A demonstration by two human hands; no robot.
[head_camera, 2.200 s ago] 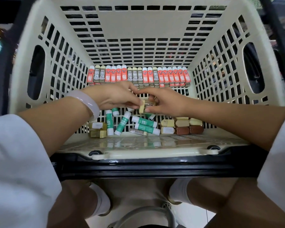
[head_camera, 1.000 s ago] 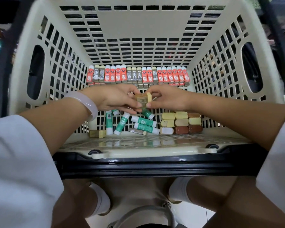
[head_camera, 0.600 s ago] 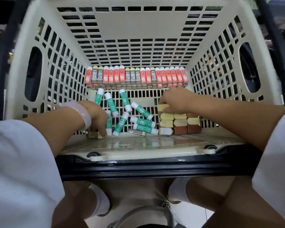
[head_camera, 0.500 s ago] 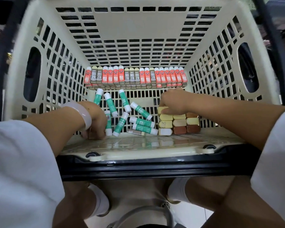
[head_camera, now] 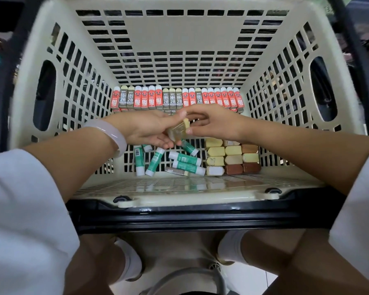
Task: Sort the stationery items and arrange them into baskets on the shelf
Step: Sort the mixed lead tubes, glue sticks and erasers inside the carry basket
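Head view: small yellowish eraser (head_camera: 178,130) held mid-air above basket floor, pinched between left hand (head_camera: 146,130) and right hand (head_camera: 212,122), fingers of both closed on it. Beige slotted basket (head_camera: 179,50) holds: red and grey lead boxes (head_camera: 175,99) in row along back wall; green glue sticks (head_camera: 179,159) scattered at centre; stacked erasers (head_camera: 230,158) at right front. White bangle (head_camera: 111,133) on left wrist.
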